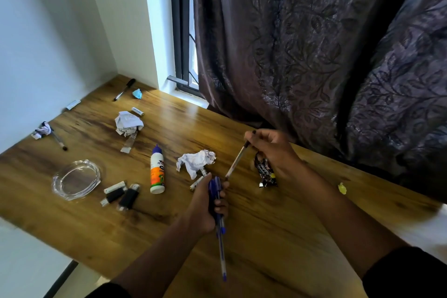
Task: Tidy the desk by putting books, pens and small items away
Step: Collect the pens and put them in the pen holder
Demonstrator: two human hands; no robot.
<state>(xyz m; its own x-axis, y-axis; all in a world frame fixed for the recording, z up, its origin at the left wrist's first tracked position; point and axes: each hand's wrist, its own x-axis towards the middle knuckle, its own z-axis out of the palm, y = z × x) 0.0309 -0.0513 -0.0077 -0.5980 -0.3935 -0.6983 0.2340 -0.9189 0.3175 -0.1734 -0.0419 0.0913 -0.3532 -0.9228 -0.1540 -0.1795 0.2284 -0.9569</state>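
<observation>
My left hand (208, 203) grips a bundle of blue pens (220, 232) over the middle of the wooden desk (278, 237), their tips pointing toward me. My right hand (271, 146) pinches a clear pen with a black cap (238, 158) by its upper end, its tip slanting down toward the bundle. Another black pen (124, 89) lies at the far corner. A further pen (59, 140) lies at the left beside a crumpled scrap (43, 129).
A glue bottle (157, 172), two crumpled papers (196, 161) (128, 122), a glass ashtray (76, 179), black lighters (121, 195), small batteries (137, 111), a snack wrapper (264, 173) and a yellow scrap (342, 188) lie about the desk. A dark curtain (314, 43) hangs behind.
</observation>
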